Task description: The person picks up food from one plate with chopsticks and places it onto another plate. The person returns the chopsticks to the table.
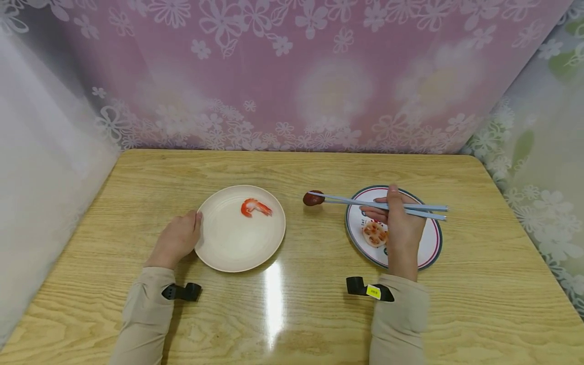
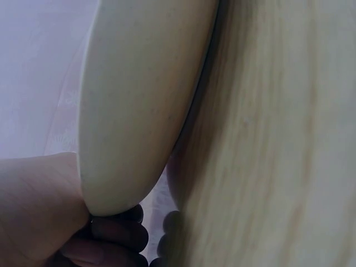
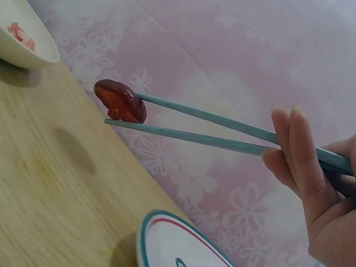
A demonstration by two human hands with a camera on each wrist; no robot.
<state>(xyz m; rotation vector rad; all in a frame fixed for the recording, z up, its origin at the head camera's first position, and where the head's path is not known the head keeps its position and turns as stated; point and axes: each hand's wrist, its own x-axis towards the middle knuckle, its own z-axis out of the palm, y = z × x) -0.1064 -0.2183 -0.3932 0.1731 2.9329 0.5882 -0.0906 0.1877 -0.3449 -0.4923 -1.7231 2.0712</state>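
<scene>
Head view: left hand (image 1: 177, 237) grips cream plate (image 1: 234, 233), right hand (image 1: 403, 228) holds chopsticks (image 3: 211, 141); yellow label (image 1: 373, 291) illegible.

A booth-like indoor space, with flowery curtains (image 1: 274, 86) round three sides of a wood-grain table (image 1: 315, 284).

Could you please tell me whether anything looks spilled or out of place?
Nothing stands out: the shrimp lies on the cream plate, the lotus slice on the patterned plate, and the chopsticks hold the brown piece.
</scene>
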